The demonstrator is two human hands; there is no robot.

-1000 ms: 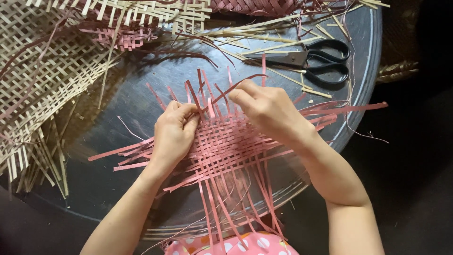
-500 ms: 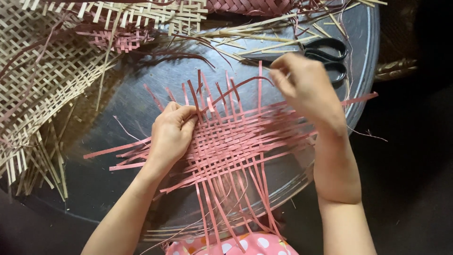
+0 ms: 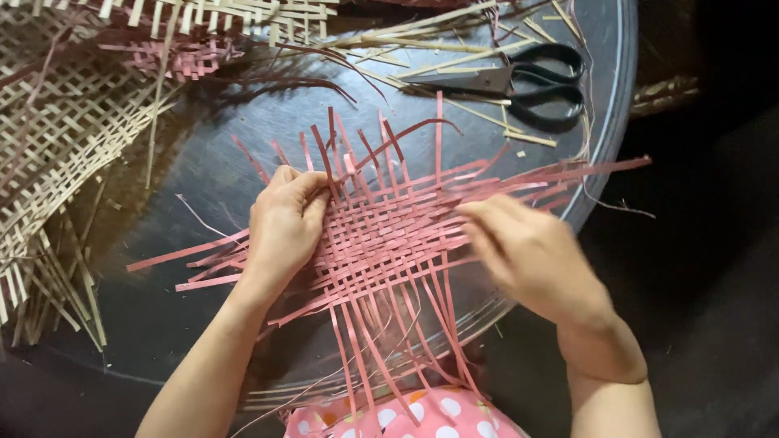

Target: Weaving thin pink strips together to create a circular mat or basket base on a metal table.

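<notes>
My left hand (image 3: 284, 231) presses flat on the pink woven mat (image 3: 389, 235) at tray (image 3: 203, 162) centre; my right hand (image 3: 527, 255), open, touches its three o'clock edge. Strips seem light, springy; grip near the weave.

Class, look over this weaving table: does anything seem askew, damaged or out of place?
Nothing is damaged. One pink strip arches up loose above the pink woven mat instead of lying flat. Offcuts lie scattered around the black scissors.
</notes>
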